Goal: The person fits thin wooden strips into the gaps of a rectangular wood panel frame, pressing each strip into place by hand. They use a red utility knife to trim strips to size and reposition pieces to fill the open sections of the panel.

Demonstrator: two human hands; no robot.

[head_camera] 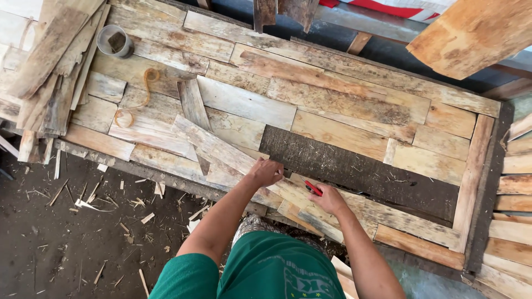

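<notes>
Workbench: long wooden frame, nearly filled with flat pale veneer strips laid edge to edge; dark bare patch left uncovered near the front right.
Stack of offcuts: piled at the far left end, overhanging the bench edge.
Loose strips: a few lying crooked on top of the laid pieces, left of centre.
Front strip: pale piece at the near edge of the dark patch, under both hands.
Left hand: closed into a loose fist, knuckles pressed on the strip at the patch's left corner; contents of the fist hidden, cannot tell.
Right hand: fingers curled tight around a small red tool, tip resting on the front strip.
Tin can: far left corner, upright.
Cord: thin curl lying on the boards near the can.
Step in hand: apparently marking or trimming the strip along the gap's edge.
Next move: likely calls for a steady left-hand press while the red tool runs straight along the edge.
</notes>
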